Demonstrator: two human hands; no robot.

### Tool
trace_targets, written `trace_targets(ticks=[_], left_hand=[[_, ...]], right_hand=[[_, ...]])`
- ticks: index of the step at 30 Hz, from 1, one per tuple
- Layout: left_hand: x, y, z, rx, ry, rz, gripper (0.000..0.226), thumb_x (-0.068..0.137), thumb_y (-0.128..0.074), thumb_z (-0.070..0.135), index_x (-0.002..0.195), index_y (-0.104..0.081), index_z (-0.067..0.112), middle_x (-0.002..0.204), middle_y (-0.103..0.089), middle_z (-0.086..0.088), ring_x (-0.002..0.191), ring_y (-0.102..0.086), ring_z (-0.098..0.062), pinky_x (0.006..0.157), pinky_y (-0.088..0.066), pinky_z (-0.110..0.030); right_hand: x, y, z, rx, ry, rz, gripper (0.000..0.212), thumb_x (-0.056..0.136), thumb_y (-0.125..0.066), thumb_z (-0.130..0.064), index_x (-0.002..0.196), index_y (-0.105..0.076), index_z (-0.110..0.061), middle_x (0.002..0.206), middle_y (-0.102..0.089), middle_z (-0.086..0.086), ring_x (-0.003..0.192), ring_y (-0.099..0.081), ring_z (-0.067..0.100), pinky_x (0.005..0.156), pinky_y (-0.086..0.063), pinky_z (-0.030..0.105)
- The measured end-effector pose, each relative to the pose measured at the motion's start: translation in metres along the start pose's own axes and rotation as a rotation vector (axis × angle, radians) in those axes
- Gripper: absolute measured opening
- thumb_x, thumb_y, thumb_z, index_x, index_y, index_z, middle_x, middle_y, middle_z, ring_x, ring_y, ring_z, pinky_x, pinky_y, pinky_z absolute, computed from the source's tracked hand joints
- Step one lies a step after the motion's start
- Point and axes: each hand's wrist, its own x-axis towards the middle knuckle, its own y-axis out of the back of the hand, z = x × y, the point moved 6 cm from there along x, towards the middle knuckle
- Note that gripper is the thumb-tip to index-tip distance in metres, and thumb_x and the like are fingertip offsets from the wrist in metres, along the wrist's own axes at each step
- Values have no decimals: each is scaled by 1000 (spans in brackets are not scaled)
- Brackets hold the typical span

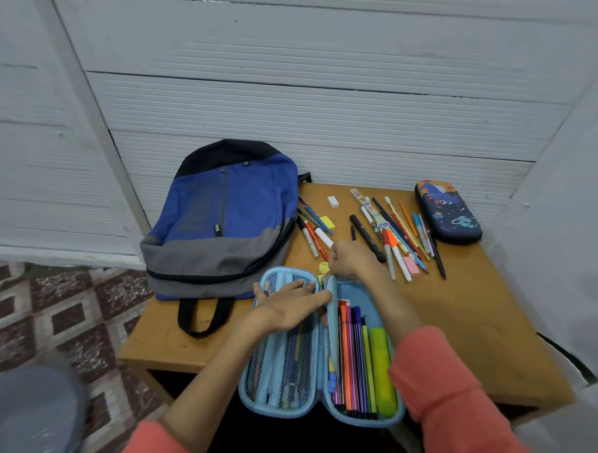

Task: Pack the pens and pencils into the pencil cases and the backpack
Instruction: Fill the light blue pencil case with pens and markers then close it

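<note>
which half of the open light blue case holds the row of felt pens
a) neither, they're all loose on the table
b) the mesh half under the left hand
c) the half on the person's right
c: the felt pens lie side by side in the right half of the light blue case, while the left hand rests flat on the mesh half.

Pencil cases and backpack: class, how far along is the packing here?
Done: felt pens and a highlighter sit in the open light-blue case. In hand: the left hand lies on its mesh side; the right hand works at its top end. Left: loose pens on the table, the dark case shut, the backpack looks zipped.
</note>
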Motion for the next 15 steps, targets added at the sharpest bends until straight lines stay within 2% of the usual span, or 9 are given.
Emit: trace_targets(ticks=[2,3,4,6,9,11,12,13,15], left_hand=[[3,-2,-1,-11,4,-14,32,102,-21,45,81,-45,40,154,-29,1,146,-9,-15,109,16,-63],[3,-2,-2,-7,8,-19,38,102,-21,45,97,-57,35,154,-28,1,146,-10,-15,109,16,-64],[4,-2,-3,4,17,-21,47,102,-21,45,117,-62,26,154,-29,1,146,-10,-15,108,16,-64],[4,-1,-4,25,27,-17,56,102,-21,45,135,-53,15,154,-29,1,146,-10,-15,108,16,-64],[3,-2,-3,11,24,-19,53,102,-22,45,130,-57,18,155,-28,1,146,-9,-15,108,16,-64],[3,-2,-2,-7,16,-21,38,101,-21,46,100,-56,35,155,-28,1,146,-8,-15,108,16,-64],[2,-3,-1,-2,20,-23,31,101,-20,46,86,-45,39,155,-28,1,146,-8,-15,108,16,-64],[2,-3,-2,4,21,-21,29,102,-20,46,80,-38,39,154,-29,1,146,-8,-14,108,16,-64],[3,-2,-4,3,28,-12,24,102,-19,45,92,-38,35,155,-27,2,146,-8,-14,108,15,-64]], right_hand=[[0,2,2,47,11,27,7,86,-59,-8,87,-66,-5,88,-65,10,84,-62,21,70,-51,32],[-1,4,4,73,19,52,10,86,-61,-7,90,-70,-5,92,-67,10,84,-64,20,71,-53,31],[-2,6,6,97,27,71,12,86,-62,-5,91,-73,-5,92,-68,8,80,-63,15,69,-53,29],[-4,8,10,124,35,87,14,85,-62,-1,87,-75,-4,89,-71,5,73,-62,9,69,-55,27],[-4,6,12,85,49,90,11,85,-65,-7,87,-75,-3,90,-73,8,80,-67,15,71,-57,28],[-7,2,8,37,73,82,12,86,-69,-18,90,-75,-8,89,-72,4,81,-65,16,63,-49,24],[-7,0,7,13,84,90,12,86,-70,-22,91,-75,-12,88,-69,0,80,-62,15,60,-45,24],[-8,-1,5,-10,96,109,11,86,-71,-25,92,-74,-16,87,-65,-3,81,-59,14,62,-43,24],[-7,-2,1,-21,115,135,7,84,-73,-25,91,-74,-23,90,-65,-7,84,-59,13,70,-47,27]])
